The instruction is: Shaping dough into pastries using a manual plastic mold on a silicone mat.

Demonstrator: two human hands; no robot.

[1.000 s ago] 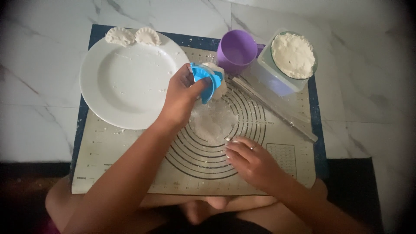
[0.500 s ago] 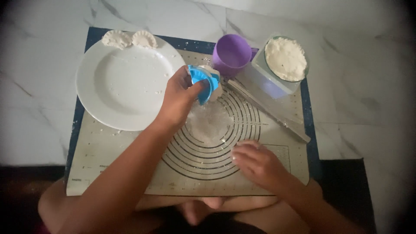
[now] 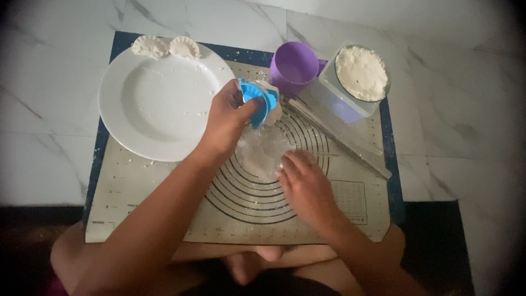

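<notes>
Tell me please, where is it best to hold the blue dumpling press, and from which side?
Grip the blue dumpling press across its two folded halves, coming from the plate side, as the left hand does now. Dough sticks out on the far side, so squeezing the halves keeps it shut.

No packages, signs or screens show. The only printed markings belong to the beige rectangular silicone baking mat (image 3: pixel 137 203) with a dark blue border: black concentric circles fill its middle, ruler-like scales run along its left and near edges, and a small square printed table (image 3: pixel 350 198) sits near its right near corner.
</notes>
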